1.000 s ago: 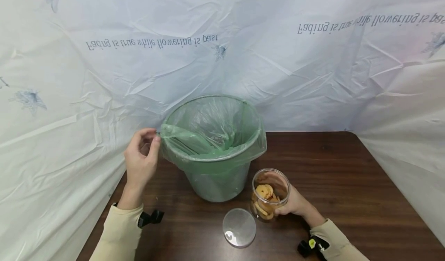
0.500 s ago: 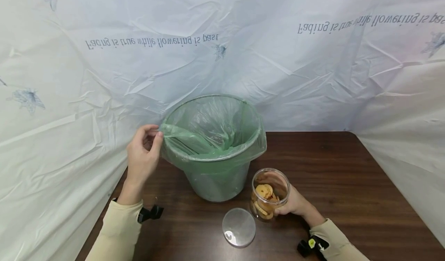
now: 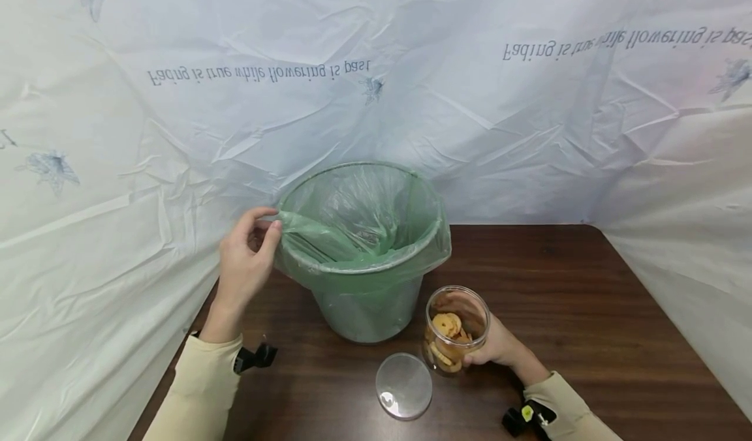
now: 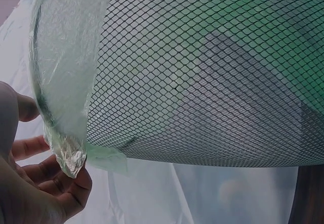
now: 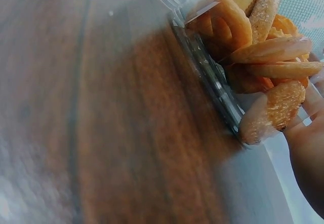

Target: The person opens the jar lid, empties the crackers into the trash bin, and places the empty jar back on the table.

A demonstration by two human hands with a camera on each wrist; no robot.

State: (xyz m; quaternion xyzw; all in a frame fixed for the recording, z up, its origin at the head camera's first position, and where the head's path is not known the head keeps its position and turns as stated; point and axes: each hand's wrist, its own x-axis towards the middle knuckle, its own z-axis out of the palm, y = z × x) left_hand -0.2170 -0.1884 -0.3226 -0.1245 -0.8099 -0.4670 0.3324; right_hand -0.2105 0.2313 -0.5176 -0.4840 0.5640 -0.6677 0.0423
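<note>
A mesh bin (image 3: pixel 367 323) stands on the table, lined with a thin green garbage bag (image 3: pixel 370 283) whose edge folds over the rim. My left hand (image 3: pixel 243 268) is at the rim's left side. In the left wrist view its curled fingers (image 4: pixel 48 171) and thumb hold a gathered corner of the bag (image 4: pixel 71 155). With my right hand (image 3: pixel 498 344) I grip a clear jar (image 3: pixel 457 330) from its right side, lidless and upright by the bin. Round, ring-like biscuits (image 5: pixel 271 51) lie inside it; most of the gripping fingers are hidden behind the jar.
A clear round lid (image 3: pixel 403 385) lies flat on the dark wood table (image 3: pixel 558 297), just left of the jar and in front of the bin. White printed plastic sheeting (image 3: pixel 247 121) hangs behind and along both sides. Each wrist wears a black camera strap.
My left hand has shifted slightly right and up, closer over the bin's rim. The right hand, jar and lid have stayed in place.
</note>
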